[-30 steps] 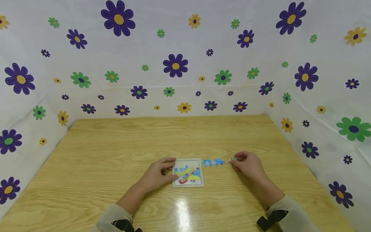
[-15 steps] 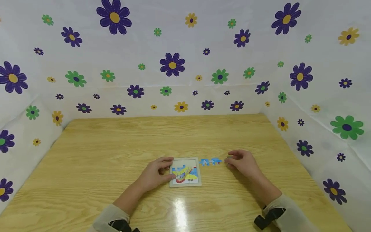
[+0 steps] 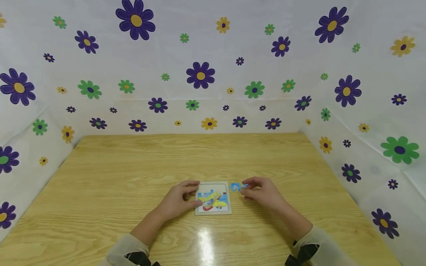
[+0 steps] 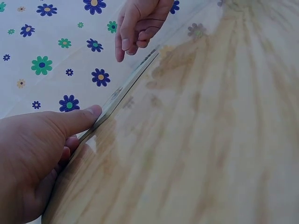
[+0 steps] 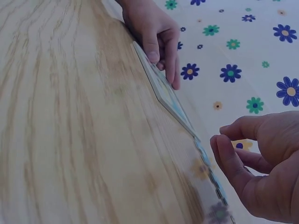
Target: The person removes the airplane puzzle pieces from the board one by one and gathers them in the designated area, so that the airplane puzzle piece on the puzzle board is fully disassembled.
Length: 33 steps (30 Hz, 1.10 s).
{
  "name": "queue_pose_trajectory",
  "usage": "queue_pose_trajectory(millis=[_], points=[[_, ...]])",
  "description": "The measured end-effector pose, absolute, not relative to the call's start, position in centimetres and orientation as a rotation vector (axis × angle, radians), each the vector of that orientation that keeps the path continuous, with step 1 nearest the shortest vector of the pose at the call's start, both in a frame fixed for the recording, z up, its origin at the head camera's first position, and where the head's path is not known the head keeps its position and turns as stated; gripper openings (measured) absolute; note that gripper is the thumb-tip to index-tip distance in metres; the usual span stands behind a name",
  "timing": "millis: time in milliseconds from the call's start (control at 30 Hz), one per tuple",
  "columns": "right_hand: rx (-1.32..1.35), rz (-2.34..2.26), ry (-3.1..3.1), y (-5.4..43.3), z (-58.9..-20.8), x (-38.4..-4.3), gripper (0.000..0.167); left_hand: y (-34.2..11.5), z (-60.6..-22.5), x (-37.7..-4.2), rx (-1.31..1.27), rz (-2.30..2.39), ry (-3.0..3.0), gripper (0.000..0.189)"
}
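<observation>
A square wooden puzzle tray [image 3: 213, 213] lies on the table, with a yellow airplane picture of joined pieces [image 3: 214, 201] inside its rim. My left hand [image 3: 178, 199] grips the tray's left edge, the thumb [image 4: 84, 119] on top of the frame. Just right of the tray lies a blue puzzle piece [image 3: 235, 187]. My right hand [image 3: 263, 192] is at another blue piece [image 3: 244, 186], thumb and index finger on either side of it and partly covering it. In the right wrist view, loose pieces [image 5: 210, 172] run in a row from the tray's corner, below my fingertips.
The wood-grain table [image 3: 149, 159] is bounded by a white flowered cloth [image 3: 173, 55] at the back and sides. A bright light reflection [image 3: 205, 244] shows on the tabletop in front of the tray. Black straps [image 3: 304, 255] circle the sleeves.
My right hand has moved left from a farther puzzle piece to the one nearer the tray. My left hand keeps its grip on the tray. The head view has shifted slightly.
</observation>
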State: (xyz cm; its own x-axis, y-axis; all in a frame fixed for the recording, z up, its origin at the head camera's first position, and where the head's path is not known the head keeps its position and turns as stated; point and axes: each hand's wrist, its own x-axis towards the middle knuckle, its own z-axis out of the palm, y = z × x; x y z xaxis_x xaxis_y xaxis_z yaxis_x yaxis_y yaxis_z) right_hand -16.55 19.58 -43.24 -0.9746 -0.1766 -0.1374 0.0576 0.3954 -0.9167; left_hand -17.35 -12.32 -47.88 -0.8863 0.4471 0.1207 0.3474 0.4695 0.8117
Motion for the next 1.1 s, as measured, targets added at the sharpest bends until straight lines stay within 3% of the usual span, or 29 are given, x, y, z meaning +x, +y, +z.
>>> queue_pose_trajectory(millis=[500,1100], points=[[-0.282,-1.581,2.381,15.5,-45.0,-17.1,0.035,-12.5,-47.7,-17.1,0.733,1.366,2.601,0.058],[-0.418,-1.506,2.258,10.4,-44.4,-17.2,0.035,-12.7,-47.6,-17.2,0.772,1.349,2.636,0.055]])
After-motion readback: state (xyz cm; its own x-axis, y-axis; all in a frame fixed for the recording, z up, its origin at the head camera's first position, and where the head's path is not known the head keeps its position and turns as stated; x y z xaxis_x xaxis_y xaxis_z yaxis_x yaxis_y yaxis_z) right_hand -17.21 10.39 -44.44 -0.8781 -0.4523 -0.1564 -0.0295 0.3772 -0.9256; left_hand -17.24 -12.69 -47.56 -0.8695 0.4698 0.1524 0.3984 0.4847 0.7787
